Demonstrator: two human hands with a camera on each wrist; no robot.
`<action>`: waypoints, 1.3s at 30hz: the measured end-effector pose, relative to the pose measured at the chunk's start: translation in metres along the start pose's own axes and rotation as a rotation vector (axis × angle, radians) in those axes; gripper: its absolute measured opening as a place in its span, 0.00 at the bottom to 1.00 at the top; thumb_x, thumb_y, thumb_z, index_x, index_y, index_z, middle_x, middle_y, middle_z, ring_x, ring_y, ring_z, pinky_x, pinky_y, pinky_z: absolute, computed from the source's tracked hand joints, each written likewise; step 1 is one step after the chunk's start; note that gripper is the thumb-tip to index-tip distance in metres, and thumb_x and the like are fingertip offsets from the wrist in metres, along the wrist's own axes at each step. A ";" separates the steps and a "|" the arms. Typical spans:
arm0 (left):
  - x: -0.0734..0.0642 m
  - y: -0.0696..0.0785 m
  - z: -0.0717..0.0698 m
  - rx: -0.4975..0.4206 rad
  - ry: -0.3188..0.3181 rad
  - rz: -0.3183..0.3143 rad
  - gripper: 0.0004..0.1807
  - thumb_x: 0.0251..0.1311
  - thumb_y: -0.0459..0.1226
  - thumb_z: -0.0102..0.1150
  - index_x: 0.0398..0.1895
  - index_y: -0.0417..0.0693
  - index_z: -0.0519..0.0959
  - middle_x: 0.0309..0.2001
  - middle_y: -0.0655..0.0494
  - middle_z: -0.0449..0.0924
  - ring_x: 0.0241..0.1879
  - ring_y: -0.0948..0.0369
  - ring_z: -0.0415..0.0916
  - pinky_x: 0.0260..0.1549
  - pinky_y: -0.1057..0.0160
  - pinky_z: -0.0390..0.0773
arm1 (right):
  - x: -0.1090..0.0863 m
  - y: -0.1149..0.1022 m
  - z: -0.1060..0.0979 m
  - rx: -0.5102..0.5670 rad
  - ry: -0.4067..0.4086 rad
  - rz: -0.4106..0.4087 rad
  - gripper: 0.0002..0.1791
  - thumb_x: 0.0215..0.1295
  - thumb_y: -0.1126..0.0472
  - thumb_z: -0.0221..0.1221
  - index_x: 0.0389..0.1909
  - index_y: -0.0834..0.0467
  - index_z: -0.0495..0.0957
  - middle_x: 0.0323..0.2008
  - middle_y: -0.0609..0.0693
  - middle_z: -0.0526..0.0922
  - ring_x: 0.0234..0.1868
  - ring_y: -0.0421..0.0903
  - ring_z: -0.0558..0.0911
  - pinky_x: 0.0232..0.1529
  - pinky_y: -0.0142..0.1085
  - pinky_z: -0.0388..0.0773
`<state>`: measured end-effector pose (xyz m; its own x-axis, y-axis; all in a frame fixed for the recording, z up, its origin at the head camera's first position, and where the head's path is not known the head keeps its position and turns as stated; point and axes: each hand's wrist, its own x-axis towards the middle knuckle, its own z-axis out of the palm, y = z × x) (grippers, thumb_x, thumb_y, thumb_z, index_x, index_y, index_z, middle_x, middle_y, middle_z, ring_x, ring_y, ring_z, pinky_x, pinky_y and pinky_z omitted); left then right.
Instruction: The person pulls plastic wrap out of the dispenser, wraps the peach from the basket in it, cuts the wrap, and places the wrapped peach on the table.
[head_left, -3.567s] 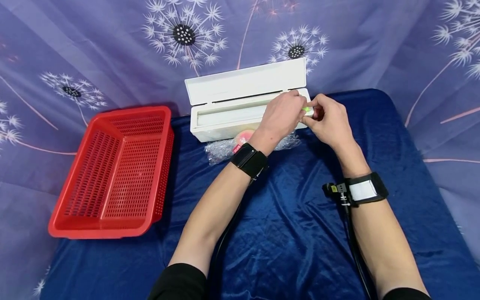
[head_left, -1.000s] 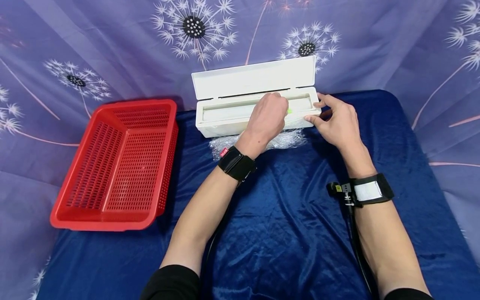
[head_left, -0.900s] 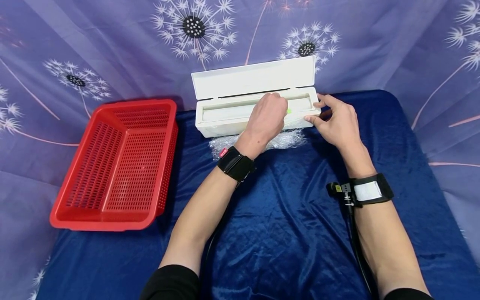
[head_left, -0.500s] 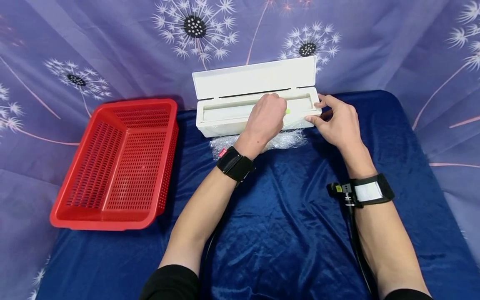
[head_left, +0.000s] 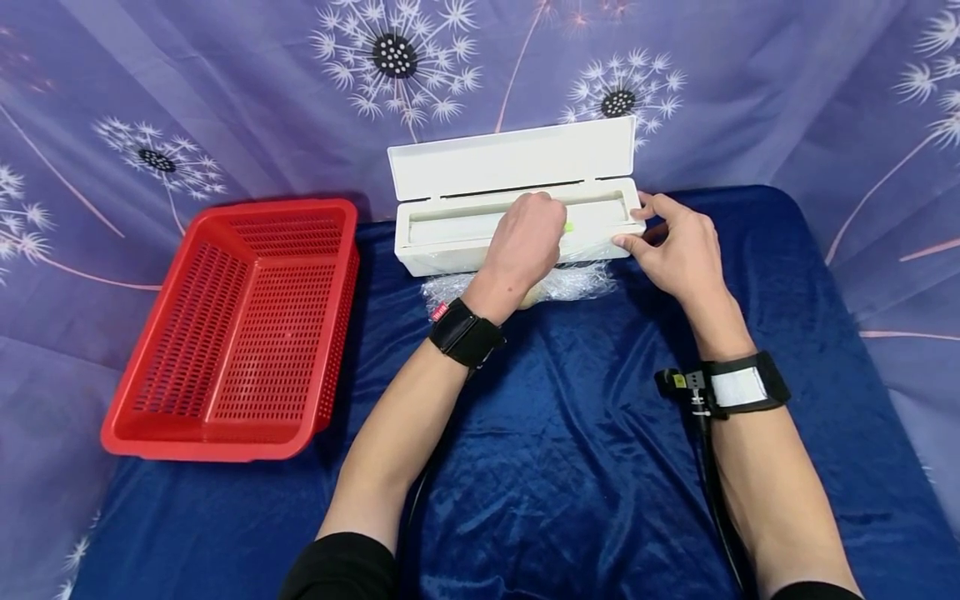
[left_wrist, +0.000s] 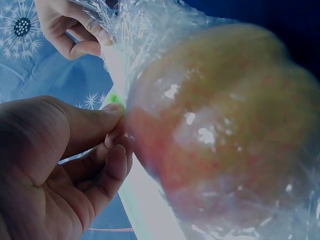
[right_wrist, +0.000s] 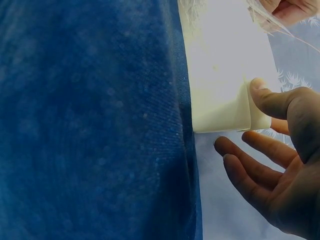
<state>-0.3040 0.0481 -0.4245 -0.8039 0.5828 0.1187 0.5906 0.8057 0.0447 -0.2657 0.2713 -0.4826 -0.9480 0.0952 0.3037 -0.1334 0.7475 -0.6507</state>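
Observation:
A long white cling film dispenser (head_left: 442, 260) stands at the back of the table, its lid (head_left: 517, 158) raised. My left hand (head_left: 525, 237) pinches the green slide cutter (head_left: 568, 227) near the middle of the front edge. At the right end, my right hand (head_left: 678, 250) grips the dispenser's corner; in the right wrist view the thumb lies on it, while several fingers spread below. In front, crumpled cling film (head_left: 577, 283) lies around a red-and-yellow peach-like fruit (left_wrist: 225, 125), which my left wrist mostly hides in the head view.
A red perforated plastic basket (head_left: 202, 450) stands at the left of the table. Dark blue velvet cloth (head_left: 570, 433) covers the tabletop. Behind it hangs a purple curtain (head_left: 262, 100) with dandelion prints. Cables run from both wrist cameras along the forearms.
My left hand has slid leftward along the dispenser with the green cutter, from its right end to about the middle. My right hand has stayed at the right end, gripping the corner.

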 end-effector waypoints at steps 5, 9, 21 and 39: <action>-0.001 -0.003 0.000 -0.007 0.004 0.003 0.20 0.65 0.21 0.50 0.18 0.52 0.69 0.28 0.53 0.77 0.35 0.56 0.78 0.44 0.61 0.78 | -0.001 -0.001 -0.001 -0.002 -0.007 0.001 0.23 0.65 0.54 0.75 0.57 0.58 0.85 0.67 0.50 0.82 0.44 0.59 0.90 0.33 0.23 0.68; -0.004 -0.005 0.000 -0.019 0.018 -0.003 0.21 0.65 0.21 0.50 0.18 0.52 0.68 0.28 0.54 0.76 0.35 0.56 0.78 0.43 0.60 0.79 | -0.002 -0.001 0.000 -0.005 -0.006 -0.003 0.21 0.65 0.54 0.75 0.54 0.59 0.84 0.69 0.48 0.81 0.44 0.59 0.90 0.32 0.21 0.67; -0.008 -0.006 0.001 -0.037 0.038 -0.011 0.21 0.71 0.24 0.52 0.19 0.51 0.73 0.30 0.51 0.79 0.36 0.54 0.80 0.40 0.59 0.79 | -0.001 0.000 0.001 0.007 -0.003 -0.008 0.23 0.66 0.55 0.75 0.59 0.58 0.85 0.67 0.51 0.83 0.43 0.59 0.90 0.32 0.22 0.67; -0.011 -0.008 0.003 -0.043 0.054 -0.001 0.22 0.71 0.23 0.51 0.18 0.51 0.69 0.28 0.51 0.76 0.32 0.56 0.75 0.40 0.60 0.77 | -0.004 0.000 0.000 0.001 -0.003 -0.016 0.20 0.66 0.55 0.74 0.54 0.61 0.84 0.69 0.48 0.81 0.41 0.58 0.91 0.29 0.18 0.66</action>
<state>-0.3002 0.0355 -0.4288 -0.8001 0.5747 0.1720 0.5935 0.8001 0.0873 -0.2620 0.2707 -0.4837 -0.9465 0.0819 0.3120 -0.1483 0.7484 -0.6465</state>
